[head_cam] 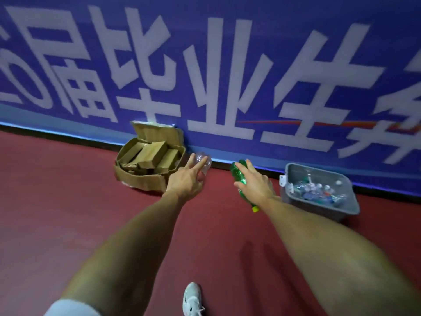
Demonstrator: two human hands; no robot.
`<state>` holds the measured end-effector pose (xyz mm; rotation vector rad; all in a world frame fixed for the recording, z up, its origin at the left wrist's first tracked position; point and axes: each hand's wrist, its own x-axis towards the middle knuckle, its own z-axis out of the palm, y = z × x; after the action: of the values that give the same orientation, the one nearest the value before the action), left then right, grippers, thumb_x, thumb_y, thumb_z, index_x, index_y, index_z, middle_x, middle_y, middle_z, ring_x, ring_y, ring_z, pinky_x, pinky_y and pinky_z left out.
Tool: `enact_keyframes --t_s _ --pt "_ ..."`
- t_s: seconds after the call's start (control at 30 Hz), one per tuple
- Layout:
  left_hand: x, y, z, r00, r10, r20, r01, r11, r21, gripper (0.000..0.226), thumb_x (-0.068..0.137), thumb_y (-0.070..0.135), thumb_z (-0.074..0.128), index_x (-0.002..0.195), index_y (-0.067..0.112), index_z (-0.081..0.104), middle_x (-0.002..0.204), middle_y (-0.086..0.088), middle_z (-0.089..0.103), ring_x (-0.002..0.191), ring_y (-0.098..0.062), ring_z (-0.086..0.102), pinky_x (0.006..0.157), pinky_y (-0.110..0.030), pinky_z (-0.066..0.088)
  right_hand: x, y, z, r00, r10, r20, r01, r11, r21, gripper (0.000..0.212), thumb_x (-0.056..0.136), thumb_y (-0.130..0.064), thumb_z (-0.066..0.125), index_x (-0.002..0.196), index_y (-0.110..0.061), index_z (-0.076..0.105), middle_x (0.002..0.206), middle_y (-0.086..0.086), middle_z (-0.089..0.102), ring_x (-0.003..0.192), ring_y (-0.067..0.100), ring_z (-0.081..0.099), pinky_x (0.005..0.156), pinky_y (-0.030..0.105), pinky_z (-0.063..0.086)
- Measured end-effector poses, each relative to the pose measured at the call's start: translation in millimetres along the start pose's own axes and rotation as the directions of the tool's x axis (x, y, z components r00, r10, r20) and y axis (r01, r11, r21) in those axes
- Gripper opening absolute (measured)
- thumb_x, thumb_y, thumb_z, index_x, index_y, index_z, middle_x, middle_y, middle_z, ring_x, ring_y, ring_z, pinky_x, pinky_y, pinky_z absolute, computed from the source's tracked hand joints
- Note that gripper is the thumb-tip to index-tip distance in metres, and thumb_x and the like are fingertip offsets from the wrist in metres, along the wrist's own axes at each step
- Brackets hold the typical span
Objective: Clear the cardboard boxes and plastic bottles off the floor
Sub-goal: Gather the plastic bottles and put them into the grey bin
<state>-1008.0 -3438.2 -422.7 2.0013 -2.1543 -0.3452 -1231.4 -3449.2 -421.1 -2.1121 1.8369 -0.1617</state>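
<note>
Floor (68, 190): dark red, matte.
Cardboard box (141, 181): open, packed with smaller cartons (151, 153); just left of the left hand (185, 181).
Grey bin (319, 208): holds plastic bottles (316, 190); just right of the right hand (255, 185).
White shoe (192, 299): nearer than both hands.

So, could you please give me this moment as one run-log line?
left hand holds clear bottle | right hand holds green bottle | bin holds bottles | box holds smaller boxes

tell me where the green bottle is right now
In the head view the green bottle is right of centre, gripped in the right hand, between the clear bottle in the left hand and the grey bin.
</note>
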Motion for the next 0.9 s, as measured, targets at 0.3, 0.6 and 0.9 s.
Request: enact_keyframes --t_s 0.3,0.6,0.9 --pt "159 100 47 0.941 0.277 0.195 -0.274 0.961 -0.040 0.065 0.100 0.041 0.045 0.156 0.047 0.013 0.168 0.004 0.005 0.127 -0.029 0.054 0.087 -0.040 0.052 74 101 -33 0.957 0.285 -0.046 -0.282 0.958 0.058 0.066 0.101 -0.036 0.054 0.156 -0.039 0.020 0.168 -0.004 0.003 0.125 0.038 0.055 0.101 0.044 0.044" --pt "277 225 101 0.837 0.458 0.300 -0.468 0.883 -0.041 0.064 0.099 0.032 0.043 0.157 0.042 0.017 0.168 0.005 0.007 0.130 -0.031 0.053 0.095 -0.040 0.047 118 240 -54 0.872 0.489 -0.027 -0.485 0.870 0.093 0.066 0.099 -0.037 0.055 0.156 -0.038 0.022 0.168 -0.005 0.008 0.130 0.038 0.051 0.107 0.045 0.040" --pt "388 360 133 0.794 0.509 0.332 -0.522 0.851 -0.055 0.058 0.104 0.034 0.034 0.157 0.042 0.013 0.168 0.005 0.005 0.131 -0.036 0.051 0.097 -0.044 0.047 180 379 -115 0.829 0.556 -0.057 -0.544 0.826 0.146 0.067 0.099 -0.036 0.056 0.157 -0.037 0.021 0.166 -0.009 0.010 0.128 0.036 0.053 0.103 0.043 0.042"
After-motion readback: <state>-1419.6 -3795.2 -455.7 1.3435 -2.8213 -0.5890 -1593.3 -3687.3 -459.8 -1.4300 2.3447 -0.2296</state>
